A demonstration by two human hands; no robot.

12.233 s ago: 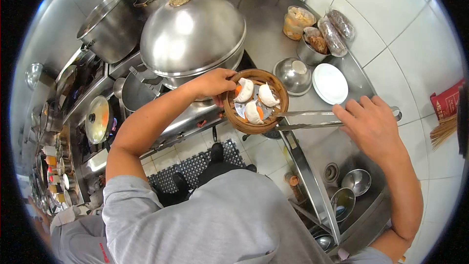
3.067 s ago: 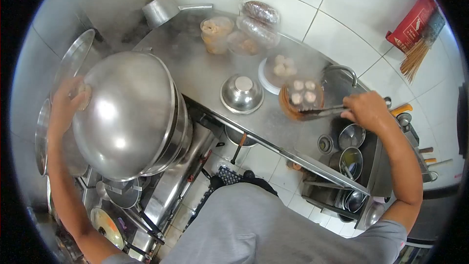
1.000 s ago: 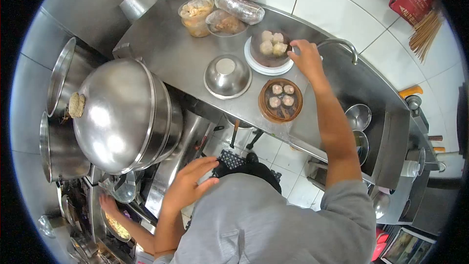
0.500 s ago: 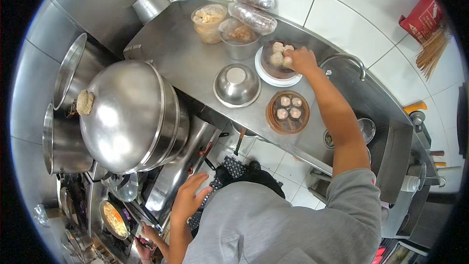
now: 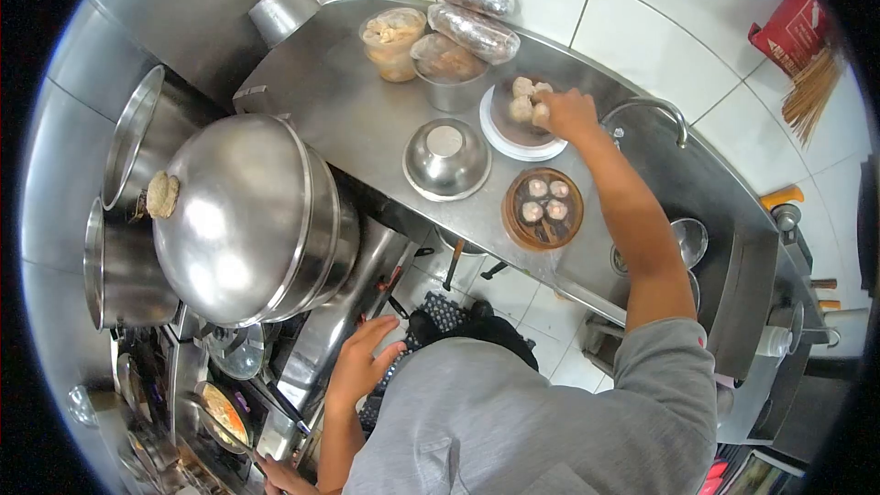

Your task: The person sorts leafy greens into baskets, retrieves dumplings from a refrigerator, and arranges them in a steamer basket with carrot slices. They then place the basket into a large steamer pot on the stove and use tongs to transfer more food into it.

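Note:
My right hand (image 5: 570, 117) reaches over the far steamer basket (image 5: 519, 134), which stands on a stack of white round lids or plates (image 5: 500, 142). Its fingertips are pinched on a pale round dumpling (image 5: 541, 115) at the basket's right side, and the fingers partly cover it. More dumplings (image 5: 522, 99) cluster beside it. Nearer to me sits a bamboo steamer (image 5: 519, 232) holding several dumplings (image 5: 533, 211) with pinkish tops. My left hand (image 5: 362, 362) hangs low by my body, fingers spread, holding nothing.
A large domed steamer pot (image 5: 234, 220) stands left. An upturned metal bowl (image 5: 447, 160), food tubs (image 5: 390, 46) and wrapped rolls (image 5: 472, 32) line the counter. Right lies a sink with a faucet (image 5: 655, 105). Another person's hand (image 5: 286, 477) is near a frying pan (image 5: 226, 417).
My right hand stays at the same dumpling, barely moving. The other person's hand and the frying pan have shifted, and the pan's food lies differently. The view has moved slightly.

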